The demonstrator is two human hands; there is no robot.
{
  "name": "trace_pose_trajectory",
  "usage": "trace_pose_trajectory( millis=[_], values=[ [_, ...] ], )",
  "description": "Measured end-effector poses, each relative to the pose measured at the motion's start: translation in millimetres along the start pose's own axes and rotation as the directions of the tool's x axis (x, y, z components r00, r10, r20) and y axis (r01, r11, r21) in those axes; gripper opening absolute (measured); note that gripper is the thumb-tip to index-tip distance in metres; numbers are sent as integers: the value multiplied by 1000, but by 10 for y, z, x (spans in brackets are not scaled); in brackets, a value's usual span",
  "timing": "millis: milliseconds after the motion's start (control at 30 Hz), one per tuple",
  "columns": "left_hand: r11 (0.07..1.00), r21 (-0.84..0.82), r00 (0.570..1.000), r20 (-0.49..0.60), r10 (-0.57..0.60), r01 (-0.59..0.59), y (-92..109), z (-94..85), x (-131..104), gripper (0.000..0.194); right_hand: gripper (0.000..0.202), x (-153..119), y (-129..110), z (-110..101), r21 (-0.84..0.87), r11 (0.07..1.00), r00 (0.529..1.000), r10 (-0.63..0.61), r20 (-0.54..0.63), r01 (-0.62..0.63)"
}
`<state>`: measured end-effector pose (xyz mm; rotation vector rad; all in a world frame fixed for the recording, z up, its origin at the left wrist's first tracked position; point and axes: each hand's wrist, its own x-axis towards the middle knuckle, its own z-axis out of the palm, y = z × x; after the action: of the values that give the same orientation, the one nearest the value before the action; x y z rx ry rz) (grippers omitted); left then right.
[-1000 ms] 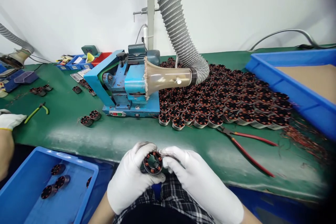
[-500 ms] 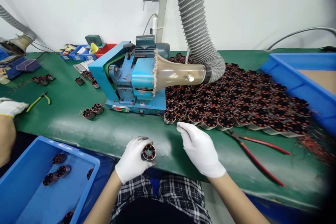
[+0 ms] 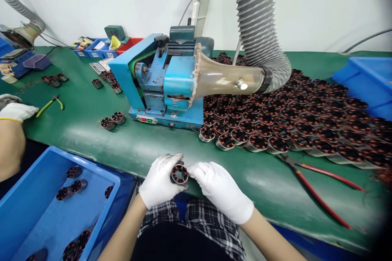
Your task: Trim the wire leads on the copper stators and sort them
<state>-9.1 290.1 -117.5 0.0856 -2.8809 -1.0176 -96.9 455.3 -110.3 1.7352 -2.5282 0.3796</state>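
Observation:
My left hand [image 3: 162,181], in a white glove, is wrapped round a motor stator [image 3: 179,174], a short metal ring with copper windings and a dark inside. Its open face is turned up toward me, just above the bench's front edge. My right hand [image 3: 222,189], also gloved in white, has thumb and fingers pinched together at the ring's right rim. Whatever lies between those fingertips is too small to make out. Red-handled pliers [image 3: 318,187] lie on the bench to the right of my right hand.
Rows of stators [image 3: 257,142] cover the right of the green bench [image 3: 153,142]. A blue machine [image 3: 180,81] with a suction hose [image 3: 260,28] stands ahead. At lower left is a blue bin [image 3: 114,187] holding several stators. A co-worker's gloved hand [image 3: 18,111] is near green pliers [image 3: 49,106].
My right hand has moved left and down from beside the stator rows to the held stator, its fingers now pinched at the rim. The camera view has turned a little left.

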Motion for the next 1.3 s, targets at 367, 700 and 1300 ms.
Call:
trace_pose_trajectory(
  millis=[367, 700, 1300],
  values=[
    [993, -69, 996, -16, 91, -92, 40, -28, 22, 45, 26, -209, -79, -154, -242, 968, 996, -48, 70, 64],
    [998, -36, 998, -17, 57, -57, 36, -12, 26, 50, 16, -281, 352, -425, -29, 922, 912, 376, -164, -385],
    [998, -15, 997, -49, 63, -64, 34, 15, 0, 52, 30, -130, -50, -64, -135, 990, 993, 15, -118, -31]
  ],
)
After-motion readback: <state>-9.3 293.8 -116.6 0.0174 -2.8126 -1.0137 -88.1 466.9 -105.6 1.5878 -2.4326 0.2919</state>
